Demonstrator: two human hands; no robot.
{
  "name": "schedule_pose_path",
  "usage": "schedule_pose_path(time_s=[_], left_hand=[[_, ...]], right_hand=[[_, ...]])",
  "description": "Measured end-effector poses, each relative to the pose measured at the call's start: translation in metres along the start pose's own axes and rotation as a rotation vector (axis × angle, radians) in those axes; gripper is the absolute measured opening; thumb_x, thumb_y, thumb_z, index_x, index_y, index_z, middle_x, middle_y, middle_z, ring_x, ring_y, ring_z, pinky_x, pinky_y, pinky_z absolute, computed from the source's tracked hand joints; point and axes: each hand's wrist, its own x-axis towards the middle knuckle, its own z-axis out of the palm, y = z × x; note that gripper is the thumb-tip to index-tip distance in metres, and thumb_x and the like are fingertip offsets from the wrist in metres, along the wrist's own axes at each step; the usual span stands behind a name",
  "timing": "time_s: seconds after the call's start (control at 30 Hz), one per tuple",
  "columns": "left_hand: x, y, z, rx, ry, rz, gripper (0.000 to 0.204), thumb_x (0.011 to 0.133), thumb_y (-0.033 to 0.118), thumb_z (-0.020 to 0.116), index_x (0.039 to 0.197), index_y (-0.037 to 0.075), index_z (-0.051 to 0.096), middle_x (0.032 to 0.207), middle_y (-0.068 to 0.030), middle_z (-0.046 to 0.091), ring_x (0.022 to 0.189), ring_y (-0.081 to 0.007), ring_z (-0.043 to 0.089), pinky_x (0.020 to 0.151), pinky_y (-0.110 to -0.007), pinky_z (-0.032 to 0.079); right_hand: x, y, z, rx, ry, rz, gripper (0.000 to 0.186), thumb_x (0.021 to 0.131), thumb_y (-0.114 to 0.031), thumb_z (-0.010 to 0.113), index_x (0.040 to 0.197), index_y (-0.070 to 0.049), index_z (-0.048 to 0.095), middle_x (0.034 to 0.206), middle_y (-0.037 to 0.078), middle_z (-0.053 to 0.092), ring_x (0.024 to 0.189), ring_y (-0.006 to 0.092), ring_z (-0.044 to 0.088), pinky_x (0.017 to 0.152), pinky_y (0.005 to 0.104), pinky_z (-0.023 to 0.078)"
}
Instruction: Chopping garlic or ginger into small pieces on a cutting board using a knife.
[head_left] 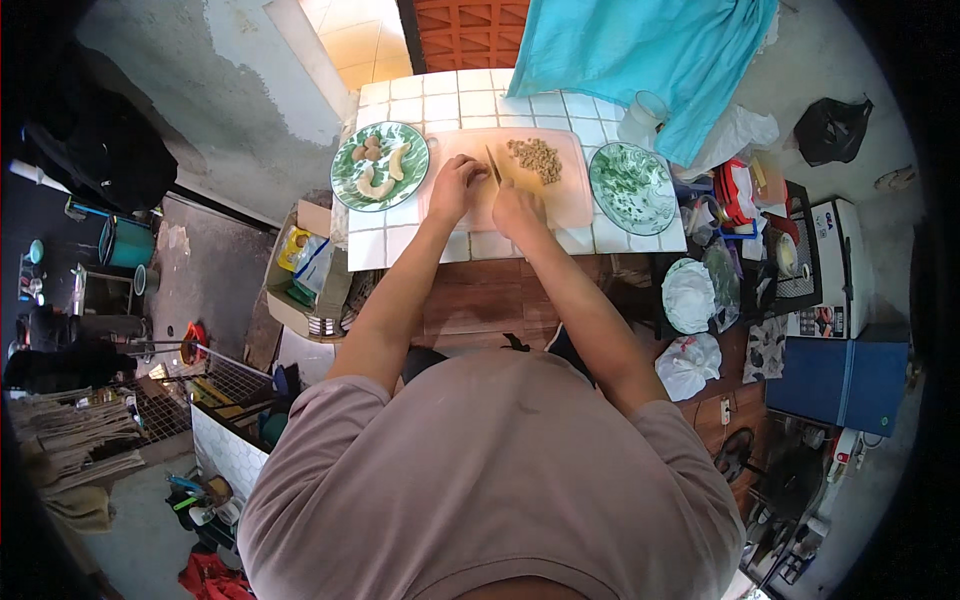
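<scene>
My right hand (518, 208) is closed around the handle of a knife (493, 165), its blade pointing away from me over the pale pink cutting board (555, 205). Just left of the blade, my left hand (458, 188) rests on the board with its fingers bent together; what they pinch is too small to make out. A heap of small brown diced pieces (536, 160) lies on the board, right of the knife. On the left, a green-and-white plate (343, 183) holds several brownish balls (368, 150) and pale curved sausage-like pieces (376, 186).
Right of the board sits another green-and-white plate (632, 190). A clear cup (643, 115) stands behind it, by a turquoise curtain (640, 60) hanging over the white-tiled table's (400, 243) far edge. Cluttered shelves and bags (690, 295) flank the right; a cardboard box (290, 310) sits left.
</scene>
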Motion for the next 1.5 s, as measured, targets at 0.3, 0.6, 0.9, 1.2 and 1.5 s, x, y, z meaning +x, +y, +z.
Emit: schedule_pose_path(time_s=[0.3,0.6,0.9,1.2,1.5], left_hand=[[-0.002,-0.001,-0.004,-0.071,0.014,-0.041,0.018,0.087,0.005,0.075,0.104,0.003,0.078,0.104,-0.0129,0.071,0.097,-0.0329,0.067,0.087,-0.040,0.055],[0.000,-0.007,-0.001,-0.039,0.056,-0.019,0.021,0.085,-0.008,0.072,0.103,0.000,0.077,0.106,-0.0138,0.073,0.095,-0.0271,0.072,0.086,-0.035,0.059],[-0.001,-0.004,0.000,-0.111,0.062,-0.087,0.013,0.085,0.002,0.075,0.097,0.000,0.078,0.103,-0.0132,0.074,0.095,-0.0308,0.072,0.086,-0.038,0.057],[-0.002,-0.004,-0.003,-0.038,0.047,-0.057,0.019,0.087,-0.004,0.072,0.105,-0.001,0.077,0.107,-0.0143,0.074,0.097,-0.0279,0.072,0.085,-0.035,0.058],[0.002,-0.005,-0.008,-0.053,0.065,-0.053,0.015,0.086,-0.003,0.072,0.099,0.000,0.078,0.106,-0.0137,0.076,0.093,-0.0302,0.073,0.085,-0.036,0.058]], right_hand=[[0.011,-0.013,0.026,0.023,0.050,0.013,0.031,0.098,-0.017,0.049,0.110,0.007,0.062,0.097,0.030,0.075,0.095,0.0418,0.075,0.087,0.0496,0.058],[0.025,-0.013,0.013,0.026,-0.008,0.010,0.030,0.098,-0.014,0.046,0.112,0.007,0.063,0.102,0.030,0.075,0.100,0.0431,0.074,0.090,0.0500,0.057],[0.001,-0.008,-0.009,0.045,-0.062,0.049,0.029,0.097,-0.011,0.046,0.112,0.007,0.061,0.104,0.033,0.073,0.100,0.0452,0.073,0.091,0.0517,0.056],[0.011,-0.013,0.008,-0.029,-0.063,-0.048,0.028,0.098,-0.012,0.046,0.112,0.007,0.061,0.101,0.033,0.073,0.099,0.0441,0.074,0.088,0.0516,0.057],[0.017,-0.011,0.011,-0.022,-0.046,-0.026,0.031,0.099,-0.014,0.046,0.118,0.005,0.062,0.104,0.030,0.074,0.100,0.0446,0.073,0.090,0.0516,0.057]])
